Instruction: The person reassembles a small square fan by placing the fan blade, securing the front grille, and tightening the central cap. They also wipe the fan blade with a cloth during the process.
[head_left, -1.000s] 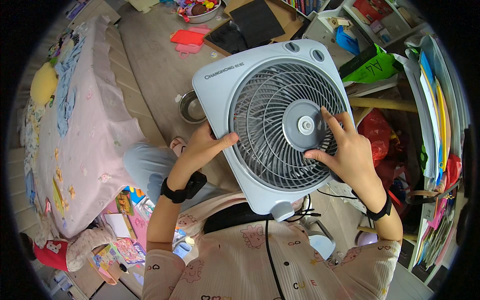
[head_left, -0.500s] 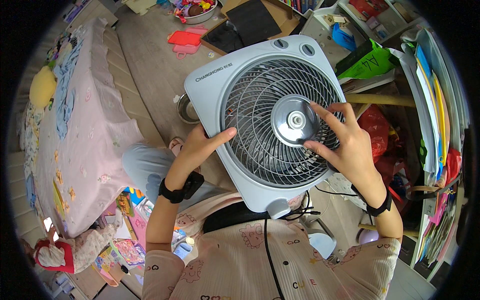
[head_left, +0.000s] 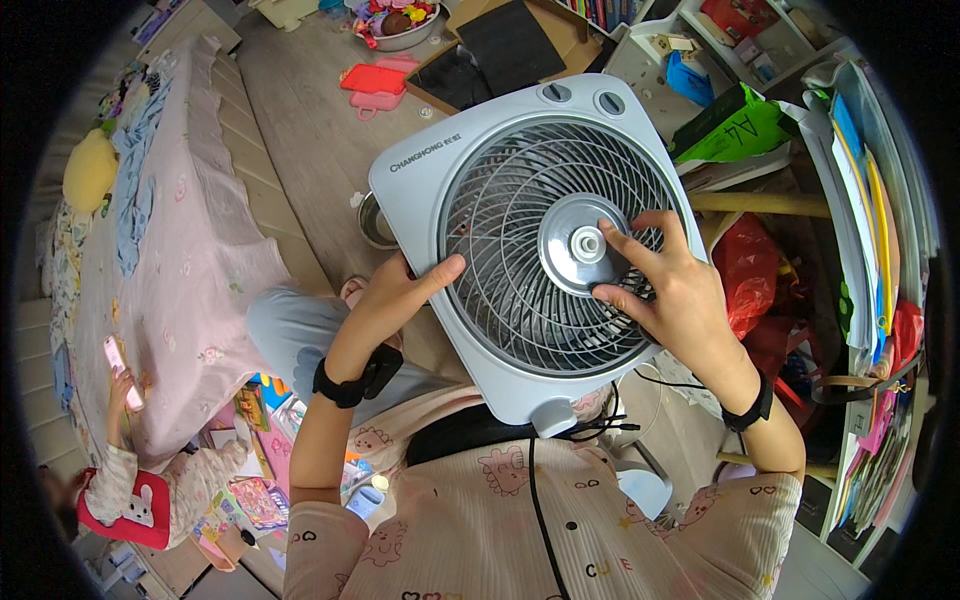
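Note:
A pale grey square box fan (head_left: 412, 190) lies tilted back over my lap, its round spiral grille facing up. My left hand (head_left: 395, 300) is closed on the fan's left edge, the thumb over the front frame and the other fingers hidden beneath. At the grille's centre sits a shiny round disc (head_left: 562, 262) with a white hub nut (head_left: 587, 244). My right hand (head_left: 672, 295) reaches over the grille with thumb and fingers apart. Its index fingertip is close beside the nut, and its thumb is by the disc's lower rim.
To the left is a bed (head_left: 190, 300) with a pink cover. Another person in a red vest (head_left: 145, 515) holds a pink phone (head_left: 122, 372). An opened cardboard box (head_left: 575, 50) lies beyond the fan. Shelves of folders (head_left: 870, 220) stand at the right. A metal bowl (head_left: 375, 222) is on the floor.
My right hand has shifted left, its index finger moving from the disc's edge toward the nut. My left hand keeps its hold. The other person's phone has moved up and turned.

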